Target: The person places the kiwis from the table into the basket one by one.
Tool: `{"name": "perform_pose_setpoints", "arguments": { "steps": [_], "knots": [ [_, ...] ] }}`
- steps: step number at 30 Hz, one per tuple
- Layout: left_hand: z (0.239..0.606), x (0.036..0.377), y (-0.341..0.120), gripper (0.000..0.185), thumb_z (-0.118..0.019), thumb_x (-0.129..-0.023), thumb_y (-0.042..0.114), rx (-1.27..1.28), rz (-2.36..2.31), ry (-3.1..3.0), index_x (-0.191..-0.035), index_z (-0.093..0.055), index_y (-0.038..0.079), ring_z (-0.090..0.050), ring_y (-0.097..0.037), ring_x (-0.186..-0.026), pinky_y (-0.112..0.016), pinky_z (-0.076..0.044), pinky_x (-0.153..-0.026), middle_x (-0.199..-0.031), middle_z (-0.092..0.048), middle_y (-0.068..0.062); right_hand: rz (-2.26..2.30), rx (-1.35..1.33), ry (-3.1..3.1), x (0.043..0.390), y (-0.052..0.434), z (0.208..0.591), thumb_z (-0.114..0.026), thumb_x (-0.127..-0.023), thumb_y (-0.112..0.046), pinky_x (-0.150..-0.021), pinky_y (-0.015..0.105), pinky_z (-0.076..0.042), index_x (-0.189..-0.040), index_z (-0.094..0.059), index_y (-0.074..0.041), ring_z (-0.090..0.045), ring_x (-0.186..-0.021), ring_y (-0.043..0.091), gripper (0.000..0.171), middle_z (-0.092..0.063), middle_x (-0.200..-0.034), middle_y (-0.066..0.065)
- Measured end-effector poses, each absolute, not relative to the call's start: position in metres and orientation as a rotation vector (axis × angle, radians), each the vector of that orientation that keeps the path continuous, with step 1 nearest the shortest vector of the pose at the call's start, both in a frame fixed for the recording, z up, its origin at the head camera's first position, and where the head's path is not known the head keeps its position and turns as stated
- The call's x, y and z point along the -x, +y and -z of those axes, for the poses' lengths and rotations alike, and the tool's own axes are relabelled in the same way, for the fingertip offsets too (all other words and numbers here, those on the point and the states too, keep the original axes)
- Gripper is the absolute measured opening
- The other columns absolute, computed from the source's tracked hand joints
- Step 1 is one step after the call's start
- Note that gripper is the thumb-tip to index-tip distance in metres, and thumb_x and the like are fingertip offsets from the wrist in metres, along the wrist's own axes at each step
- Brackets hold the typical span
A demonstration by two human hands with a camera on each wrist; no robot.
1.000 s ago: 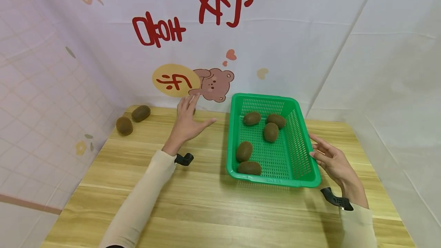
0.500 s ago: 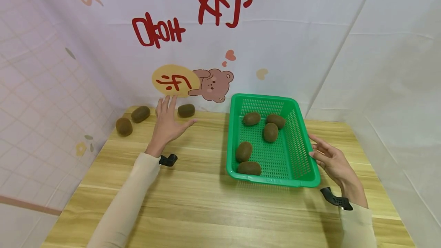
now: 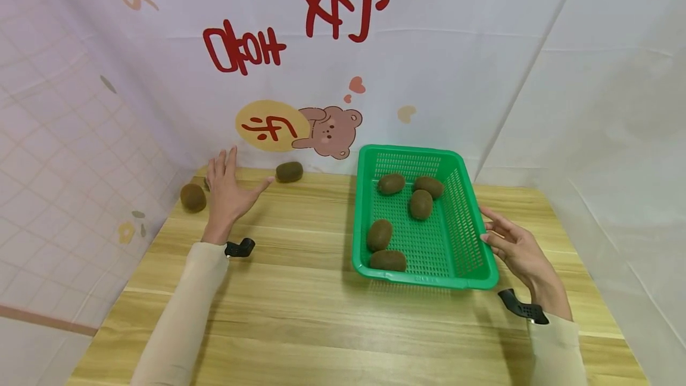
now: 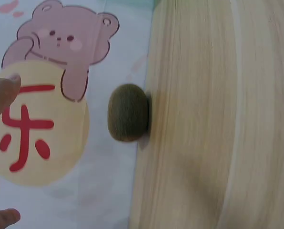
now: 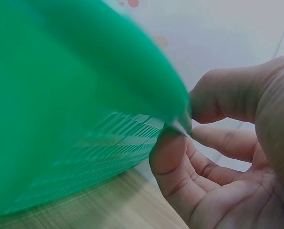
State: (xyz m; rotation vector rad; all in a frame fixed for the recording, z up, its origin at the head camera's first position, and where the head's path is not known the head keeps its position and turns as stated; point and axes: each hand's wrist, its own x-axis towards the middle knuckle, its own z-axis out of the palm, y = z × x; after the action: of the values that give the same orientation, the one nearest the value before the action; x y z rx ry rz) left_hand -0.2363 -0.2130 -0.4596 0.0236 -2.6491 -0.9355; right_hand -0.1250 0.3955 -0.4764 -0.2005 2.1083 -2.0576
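My left hand (image 3: pixel 229 182) hovers open with spread fingers over the back left of the wooden table (image 3: pixel 300 302). It covers most of one brown kiwi (image 3: pixel 206 183). A second kiwi (image 3: pixel 193 197) lies just left of the hand. A third kiwi (image 3: pixel 289 171) (image 4: pixel 127 112) lies to its right against the backdrop. In the left wrist view, fingertips (image 4: pixel 1 90) show at the left edge and hold nothing. My right hand (image 3: pixel 506 242) (image 5: pixel 218 157) touches the right rim of a green basket (image 3: pixel 471 237) (image 5: pixel 61 95) with relaxed fingers. Several kiwis (image 3: pixel 379 234) lie in the basket.
A printed cloth backdrop (image 3: pixel 332 76) with a bear picture (image 3: pixel 332 131) closes the back and left of the table. A plain white cloth (image 3: pixel 616 136) hangs on the right. Bare wood (image 3: pixel 321 326) runs along the front of the table.
My left hand has swept left along the back of the table, from beside the middle kiwi to over the back-left one. The right hand and basket stayed put.
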Motion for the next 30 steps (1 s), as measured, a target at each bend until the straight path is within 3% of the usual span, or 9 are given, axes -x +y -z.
{"name": "perform_pose_setpoints", "arguments": {
  "steps": [6, 13, 19, 30],
  "knots": [
    [0.465, 0.233, -0.233, 0.109, -0.074, -0.084, 0.063, -0.093, 0.998, -2.610, -0.167, -0.011, 0.029, 0.009, -0.038, -0.160, -0.071, 0.001, -0.123, -0.173, -0.009, -0.013, 2.041, 0.191, 2.116, 0.126, 0.395, 0.476, -0.061, -0.103, -0.008, -0.085, 0.022, -0.059, -0.164, -0.025, -0.009, -0.067, -0.102, 0.008, 0.071, -0.055, -0.124, 0.003],
    [0.475, 0.231, -0.255, 0.111, -0.080, -0.081, 0.060, -0.151, 1.027, -2.569, -0.166, -0.014, 0.031, 0.003, -0.035, -0.161, -0.068, -0.004, -0.125, -0.173, -0.014, -0.009, 2.035, 0.182, 2.125, 0.124, 0.395, 0.474, -0.061, -0.103, -0.008, -0.084, 0.022, -0.059, -0.164, -0.024, -0.009, -0.067, -0.102, 0.008, 0.071, -0.055, -0.124, 0.003],
    [0.483, 0.229, -0.273, 0.113, -0.083, -0.082, 0.054, -0.176, 1.039, -2.538, -0.166, -0.016, 0.018, -0.008, -0.040, -0.158, -0.066, -0.010, -0.124, -0.170, -0.019, -0.014, 2.025, 0.180, 2.139, 0.123, 0.394, 0.474, -0.062, -0.103, -0.008, -0.085, 0.022, -0.059, -0.164, -0.024, -0.009, -0.067, -0.101, 0.008, 0.072, -0.055, -0.124, 0.003],
    [0.494, 0.225, -0.303, 0.109, -0.079, -0.087, 0.050, -0.307, 1.111, -2.577, -0.167, -0.012, 0.016, -0.008, -0.043, -0.158, -0.066, -0.016, -0.124, -0.171, -0.011, -0.019, 2.021, 0.193, 2.163, 0.123, 0.394, 0.476, -0.061, -0.103, -0.008, -0.083, 0.020, -0.058, -0.164, -0.025, -0.008, -0.066, -0.100, 0.007, 0.070, -0.053, -0.123, 0.003]
  ]
}}
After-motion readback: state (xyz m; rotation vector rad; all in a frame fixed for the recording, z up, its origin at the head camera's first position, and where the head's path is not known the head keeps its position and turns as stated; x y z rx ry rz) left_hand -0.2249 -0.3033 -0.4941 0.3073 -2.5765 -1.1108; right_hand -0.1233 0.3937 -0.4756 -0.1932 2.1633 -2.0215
